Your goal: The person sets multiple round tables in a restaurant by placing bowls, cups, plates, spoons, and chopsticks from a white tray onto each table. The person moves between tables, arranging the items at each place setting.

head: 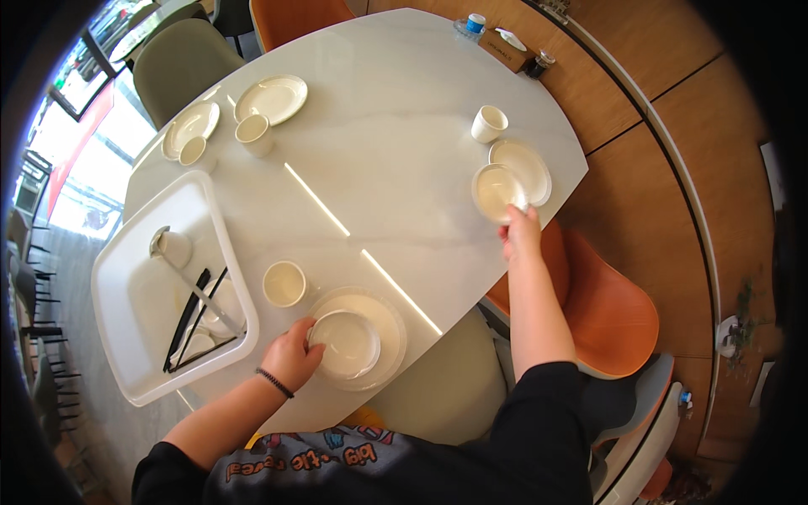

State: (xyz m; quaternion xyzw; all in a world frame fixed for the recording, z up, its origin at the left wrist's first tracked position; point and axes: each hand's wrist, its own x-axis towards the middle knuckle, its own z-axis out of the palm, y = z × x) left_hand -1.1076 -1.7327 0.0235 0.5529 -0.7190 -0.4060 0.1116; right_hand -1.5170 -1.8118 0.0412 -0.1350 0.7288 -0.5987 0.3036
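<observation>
My left hand (pixel 293 355) grips the rim of a white bowl (pixel 346 344), which is over a larger white plate (pixel 392 328) near the table's front edge. A white cup (pixel 285 284) stands just beyond that plate. Over on the right, my right hand (pixel 521 232) pinches the near rim of another white bowl (pixel 499 189), which overlaps a white plate (pixel 531 165); whether they touch is unclear. Behind them stands a second cup (pixel 489 124). A white plastic tub (pixel 237 278) at the left holds a ladle, black chopsticks, a cup and small white dishes.
Two oval plates (pixel 278 95) (pixel 201 120) with cups (pixel 254 134) beside them sit at the far left of the marble-look table (pixel 379 158). A tissue box (pixel 505 50) and small bottles stand at the far right. An orange chair (pixel 606 303) adjoins the right edge.
</observation>
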